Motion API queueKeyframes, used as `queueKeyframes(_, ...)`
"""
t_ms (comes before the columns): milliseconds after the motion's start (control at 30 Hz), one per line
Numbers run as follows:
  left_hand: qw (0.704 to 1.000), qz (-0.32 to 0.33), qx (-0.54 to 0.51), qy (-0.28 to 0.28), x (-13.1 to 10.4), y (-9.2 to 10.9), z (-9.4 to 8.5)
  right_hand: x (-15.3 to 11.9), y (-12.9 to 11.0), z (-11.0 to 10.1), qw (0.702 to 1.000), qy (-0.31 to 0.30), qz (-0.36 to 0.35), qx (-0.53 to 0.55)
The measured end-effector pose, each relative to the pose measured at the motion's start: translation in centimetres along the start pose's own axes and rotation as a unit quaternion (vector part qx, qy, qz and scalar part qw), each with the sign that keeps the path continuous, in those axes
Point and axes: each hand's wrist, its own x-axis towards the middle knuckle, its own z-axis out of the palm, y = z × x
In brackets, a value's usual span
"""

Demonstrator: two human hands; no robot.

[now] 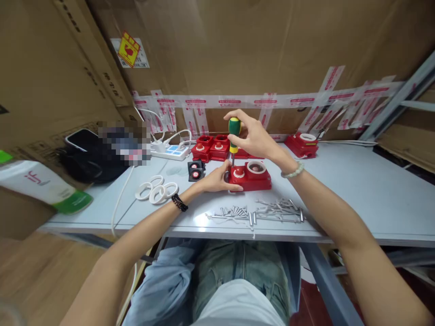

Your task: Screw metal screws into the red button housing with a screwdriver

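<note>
My right hand (249, 136) grips the green and yellow handle of a screwdriver (234, 129), which stands upright. The shaft points down at the left end of a red housing (251, 182) lying on the table. On that housing are a small red dome and a white ring (256, 167). My left hand (219, 179) holds the housing's left end, with thumb and fingers around it. Nearer the table's front edge lie several loose screws and metal pins (234, 212). More red housings (219, 147) stand behind my hands.
Several white rings (158, 194) and black square parts (196, 172) lie left. Behind them is a white power strip (171, 151) with cables. A tube (44, 183) and black bag (91, 160) are far left; another red housing (302, 146) stands back right. Cardboard (251, 50) walls the back.
</note>
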Motion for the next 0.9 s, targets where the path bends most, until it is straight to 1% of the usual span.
queueKeyframes(100,1.000,-0.001,0.001,0.005,0.0,0.0,0.0,-0.1,-0.3,0.3,0.995,0.043,0.030,-0.087)
queueKeyframes(167,1.000,-0.002,0.007,0.008,0.0,-0.1,0.0,-0.2,-0.5,0.3,0.989,0.051,0.052,-0.129)
queueKeyframes(233,1.000,0.001,0.011,0.008,0.1,-0.1,0.0,-0.2,-0.5,0.0,0.992,0.027,0.051,-0.114)
queueKeyframes(333,1.000,0.005,0.015,-0.003,0.0,-0.1,0.0,-0.1,-0.2,-0.6,1.000,-0.025,0.010,-0.009)
queueKeyframes(367,1.000,0.004,0.018,-0.006,0.0,-0.1,0.0,-0.1,-0.2,-0.7,0.999,-0.032,-0.002,0.013)
queueKeyframes(433,1.000,0.001,0.021,-0.009,0.0,0.0,0.0,0.0,-0.3,-0.6,1.000,-0.013,-0.002,-0.001)
queueKeyframes(567,1.000,-0.001,0.019,-0.005,0.0,0.1,0.0,-0.2,-1.0,0.0,0.990,0.055,0.059,-0.116)
queueKeyframes(633,1.000,-0.001,0.015,-0.001,0.1,0.1,0.0,-0.2,-1.0,0.1,0.991,0.051,0.052,-0.112)
queueKeyframes(767,1.000,0.001,0.005,0.005,0.1,0.0,0.0,-0.3,-0.7,0.0,1.000,0.002,0.000,0.002)
queueKeyframes(833,1.000,0.000,0.010,0.006,0.1,0.0,0.0,-0.3,-0.6,0.3,1.000,0.012,0.001,-0.018)
queueKeyframes(900,1.000,-0.001,0.019,0.007,0.1,0.1,-0.1,-0.3,-0.7,0.7,0.996,0.036,0.019,-0.079)
